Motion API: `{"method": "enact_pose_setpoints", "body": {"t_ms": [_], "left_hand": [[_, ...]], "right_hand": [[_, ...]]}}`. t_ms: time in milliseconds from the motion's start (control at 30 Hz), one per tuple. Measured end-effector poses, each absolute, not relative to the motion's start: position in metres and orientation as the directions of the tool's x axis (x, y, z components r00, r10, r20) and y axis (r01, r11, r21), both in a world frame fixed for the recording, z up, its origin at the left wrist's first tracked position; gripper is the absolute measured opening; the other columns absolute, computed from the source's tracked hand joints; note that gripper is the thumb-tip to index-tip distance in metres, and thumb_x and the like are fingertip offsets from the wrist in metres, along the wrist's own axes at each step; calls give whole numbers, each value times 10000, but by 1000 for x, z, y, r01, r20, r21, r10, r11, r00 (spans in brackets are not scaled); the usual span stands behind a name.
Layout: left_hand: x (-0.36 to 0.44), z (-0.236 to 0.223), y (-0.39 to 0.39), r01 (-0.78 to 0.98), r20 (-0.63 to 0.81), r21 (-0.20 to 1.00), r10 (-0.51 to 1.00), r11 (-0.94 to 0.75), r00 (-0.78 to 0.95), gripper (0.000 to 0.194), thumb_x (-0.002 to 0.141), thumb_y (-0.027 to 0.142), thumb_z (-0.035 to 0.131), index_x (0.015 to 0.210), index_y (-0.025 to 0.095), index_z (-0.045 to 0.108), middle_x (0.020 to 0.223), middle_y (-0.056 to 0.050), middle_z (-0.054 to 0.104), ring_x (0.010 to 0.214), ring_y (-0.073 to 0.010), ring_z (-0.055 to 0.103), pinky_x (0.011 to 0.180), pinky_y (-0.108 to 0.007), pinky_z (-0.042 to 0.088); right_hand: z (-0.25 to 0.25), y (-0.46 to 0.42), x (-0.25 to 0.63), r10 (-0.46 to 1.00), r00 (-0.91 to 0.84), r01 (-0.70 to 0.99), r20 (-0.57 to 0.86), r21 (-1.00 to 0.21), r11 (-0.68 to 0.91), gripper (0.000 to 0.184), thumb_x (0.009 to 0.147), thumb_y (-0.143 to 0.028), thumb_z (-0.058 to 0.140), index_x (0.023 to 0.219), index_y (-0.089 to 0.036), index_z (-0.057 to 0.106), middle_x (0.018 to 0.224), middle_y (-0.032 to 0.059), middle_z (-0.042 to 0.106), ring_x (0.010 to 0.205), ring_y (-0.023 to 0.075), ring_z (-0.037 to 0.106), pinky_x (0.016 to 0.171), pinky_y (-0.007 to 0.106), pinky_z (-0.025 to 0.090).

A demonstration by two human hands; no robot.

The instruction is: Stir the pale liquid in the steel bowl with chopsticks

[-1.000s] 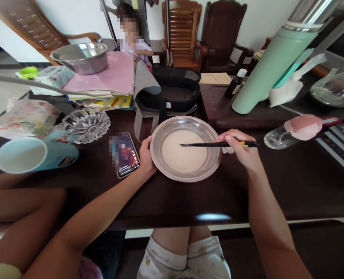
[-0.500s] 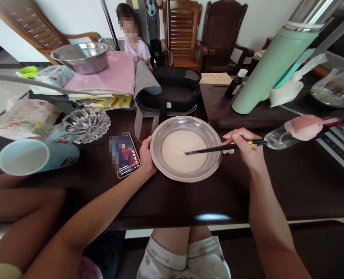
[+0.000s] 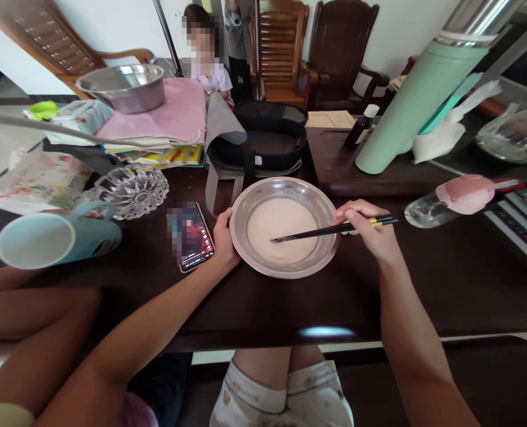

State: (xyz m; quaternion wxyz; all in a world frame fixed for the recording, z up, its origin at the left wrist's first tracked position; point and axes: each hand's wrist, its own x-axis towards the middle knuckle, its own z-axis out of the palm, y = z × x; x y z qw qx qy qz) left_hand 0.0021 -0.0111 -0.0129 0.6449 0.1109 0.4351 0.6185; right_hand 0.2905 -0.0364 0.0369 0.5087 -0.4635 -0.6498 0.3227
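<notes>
A round metal bowl point(image 3: 285, 270) stands on the dark table, holding a pale, creamy liquid point(image 3: 281, 216). My left hand point(image 3: 226, 240) grips the bowl's left rim, thumb on top and the other fingers hidden beneath or behind it. In my right hand point(image 3: 366, 225) is a pair of black chopsticks point(image 3: 310, 233) with gold bands, its fingers closed round their upper part. The chopstick tips dip into the liquid left of its middle. Just left of my left hand lies a lit phone point(image 3: 194, 237).
A blue mug point(image 3: 89, 237) and a cut-glass dish point(image 3: 134, 190) are at left. Behind the bowl sits a black bag point(image 3: 263, 145). A green thermos point(image 3: 423, 107) and a pink-lidded clear bottle point(image 3: 423, 210) stand at right. A person point(image 3: 212, 77) is at the back; another person's legs point(image 3: 32, 326) show at left.
My right hand has moved slightly left, and the chopstick tips have shifted left and a little nearer me in the liquid. My left hand stays on the bowl's rim.
</notes>
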Motion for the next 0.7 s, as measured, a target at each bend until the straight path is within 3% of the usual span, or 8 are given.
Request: {"method": "enact_pose_setpoints", "body": {"t_ms": [133, 267, 500, 700], "left_hand": [[3, -12, -11, -698, -423, 685, 894, 207, -150, 243, 740, 454, 766, 773, 217, 725, 769, -59, 797, 1055, -383, 805, 897, -446, 673], [3, -10, -12, -703, -435, 676, 890, 221, -138, 236, 759, 444, 733, 760, 209, 738, 749, -70, 789, 1059, -387, 803, 903, -450, 674], [2, -12, -12, -705, -422, 678, 895, 206, -144, 228, 759, 442, 741, 769, 214, 744, 756, -67, 793, 1044, -380, 806, 890, -440, 676], [1, -14, -12, -702, -418, 681, 898, 211, -136, 253, 751, 456, 765, 765, 205, 738, 765, -85, 799, 1058, -406, 803, 906, -460, 674]], "right_hand": [[38, -35, 290, 919, -50, 317, 392, -866, 386, 424, 942, -675, 769, 840, -268, 828, 836, 47, 851, 788, 244, 833, 692, 358, 675], [36, -36, 296, 919, 43, 288, 392, -886, 364, 395, 985, -632, 743, 891, -258, 829, 746, 37, 826, 669, 222, 799, 595, 329, 628], [39, -35, 289, 918, -89, 299, 387, -868, 396, 399, 953, -652, 773, 858, -270, 841, 840, 43, 855, 784, 231, 830, 714, 354, 676], [37, -37, 294, 923, 12, 279, 385, -887, 367, 395, 981, -634, 751, 889, -259, 839, 743, 31, 822, 607, 192, 756, 552, 310, 603]]}}
